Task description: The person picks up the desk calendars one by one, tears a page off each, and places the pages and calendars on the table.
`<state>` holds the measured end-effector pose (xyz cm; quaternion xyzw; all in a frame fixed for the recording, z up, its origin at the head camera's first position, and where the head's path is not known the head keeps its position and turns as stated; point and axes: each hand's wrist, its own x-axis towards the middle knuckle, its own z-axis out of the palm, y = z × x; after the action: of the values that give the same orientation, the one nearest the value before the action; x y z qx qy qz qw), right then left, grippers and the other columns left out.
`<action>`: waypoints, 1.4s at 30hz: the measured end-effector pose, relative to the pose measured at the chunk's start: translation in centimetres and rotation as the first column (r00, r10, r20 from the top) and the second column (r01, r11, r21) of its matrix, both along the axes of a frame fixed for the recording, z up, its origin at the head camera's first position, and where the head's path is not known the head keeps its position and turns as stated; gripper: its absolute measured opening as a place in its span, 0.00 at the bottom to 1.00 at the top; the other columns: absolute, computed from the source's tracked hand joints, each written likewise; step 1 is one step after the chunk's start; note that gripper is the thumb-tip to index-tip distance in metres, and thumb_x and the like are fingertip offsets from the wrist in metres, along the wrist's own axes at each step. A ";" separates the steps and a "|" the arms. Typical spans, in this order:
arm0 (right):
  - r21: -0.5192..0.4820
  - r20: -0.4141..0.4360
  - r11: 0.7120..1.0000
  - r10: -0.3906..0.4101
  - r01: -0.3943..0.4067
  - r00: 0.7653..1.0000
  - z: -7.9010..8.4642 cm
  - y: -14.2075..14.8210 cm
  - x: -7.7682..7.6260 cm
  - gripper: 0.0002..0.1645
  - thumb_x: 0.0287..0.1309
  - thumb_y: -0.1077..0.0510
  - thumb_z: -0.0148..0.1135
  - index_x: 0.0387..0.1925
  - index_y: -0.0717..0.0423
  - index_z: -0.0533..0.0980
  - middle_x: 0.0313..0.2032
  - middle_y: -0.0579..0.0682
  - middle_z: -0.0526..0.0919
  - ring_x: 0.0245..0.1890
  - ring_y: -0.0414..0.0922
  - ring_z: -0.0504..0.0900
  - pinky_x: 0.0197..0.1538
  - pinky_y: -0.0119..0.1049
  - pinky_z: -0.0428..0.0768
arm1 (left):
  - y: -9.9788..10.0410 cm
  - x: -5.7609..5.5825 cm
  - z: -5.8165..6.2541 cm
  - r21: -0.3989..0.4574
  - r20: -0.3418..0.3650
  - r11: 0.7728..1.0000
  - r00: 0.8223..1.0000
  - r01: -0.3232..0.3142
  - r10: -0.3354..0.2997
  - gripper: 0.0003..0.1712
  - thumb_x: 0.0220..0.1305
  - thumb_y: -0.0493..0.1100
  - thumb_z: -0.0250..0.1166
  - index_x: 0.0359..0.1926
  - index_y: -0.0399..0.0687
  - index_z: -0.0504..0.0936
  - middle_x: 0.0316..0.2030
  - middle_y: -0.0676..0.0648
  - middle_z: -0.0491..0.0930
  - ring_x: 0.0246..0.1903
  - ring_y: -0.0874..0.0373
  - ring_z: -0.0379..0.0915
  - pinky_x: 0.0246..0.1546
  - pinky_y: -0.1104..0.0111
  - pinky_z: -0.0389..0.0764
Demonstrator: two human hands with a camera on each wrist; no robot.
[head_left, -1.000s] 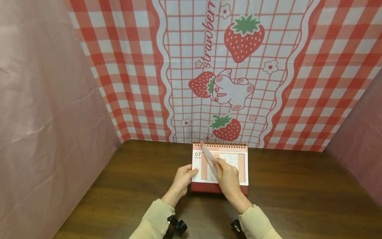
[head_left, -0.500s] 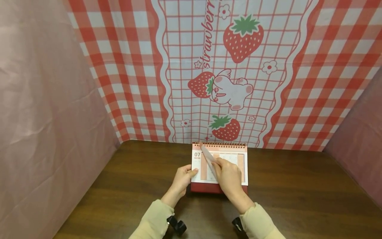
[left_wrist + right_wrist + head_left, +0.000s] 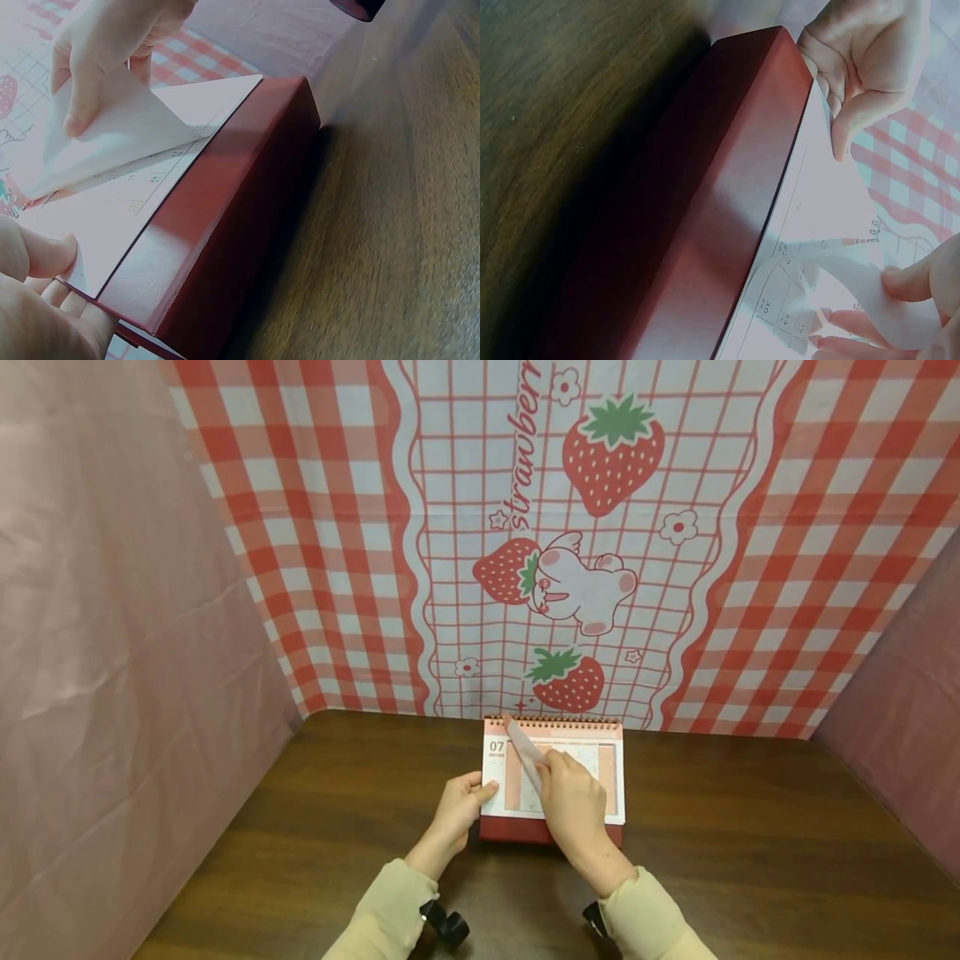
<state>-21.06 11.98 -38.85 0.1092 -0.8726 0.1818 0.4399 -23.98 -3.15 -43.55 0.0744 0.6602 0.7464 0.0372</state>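
A desk calendar (image 3: 493, 802) with a spiral binding along its top and a dark red base (image 3: 225, 172) stands on the table, showing "07" at its upper left. My left hand (image 3: 456, 810) grips its left edge, thumb on the front and fingers behind. In front of the calendar, my right hand (image 3: 576, 802) pinches a white page (image 3: 523, 750) between thumb and fingers. That page is curled over toward the left, still joined near the spiral's left end. In the right wrist view the page (image 3: 855, 277) bends above the printed date grid.
The brown wooden table (image 3: 337, 827) extends to both sides. Behind it hangs a red and white checked cloth (image 3: 345, 568) with strawberries, touching close to the calendar's top. Pink cloth (image 3: 135, 652) borders the left side. Black camera mounts (image 3: 446, 925) sit at the wrists.
The right hand has shifted very slightly while it keeps its pinch on the curled page. The left hand and the calendar stay in place.
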 end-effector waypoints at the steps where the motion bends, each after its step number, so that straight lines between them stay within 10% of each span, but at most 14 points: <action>1: 0.000 0.002 1.000 0.004 -0.004 1.000 0.0 0.0 0.0 0.09 0.48 0.60 0.65 0.23 0.59 0.73 0.18 0.53 0.76 0.18 0.54 0.76 0.17 0.48 0.71 | 0.0 0.0 0.0 -0.001 0.003 1.000 1.000 0.000 0.000 0.16 0.62 0.33 0.54 0.46 0.21 0.73 0.39 0.28 0.78 0.29 0.61 0.77 0.32 0.70 0.78; 42: -0.128 0.026 0.985 0.120 -0.116 0.992 -0.4 2.0 -0.4 0.12 0.50 0.62 0.63 0.22 0.61 0.68 0.13 0.57 0.74 0.12 0.56 0.72 0.16 0.46 0.67 | -0.4 -0.3 0.3 -0.012 0.035 0.999 0.999 0.034 -0.034 0.16 0.63 0.33 0.53 0.46 0.21 0.73 0.38 0.31 0.80 0.28 0.63 0.76 0.30 0.71 0.77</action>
<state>-21.46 13.95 -39.25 0.1296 -0.8586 0.2644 0.4197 -24.25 -3.53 -43.29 0.0724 0.6626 0.7429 0.0617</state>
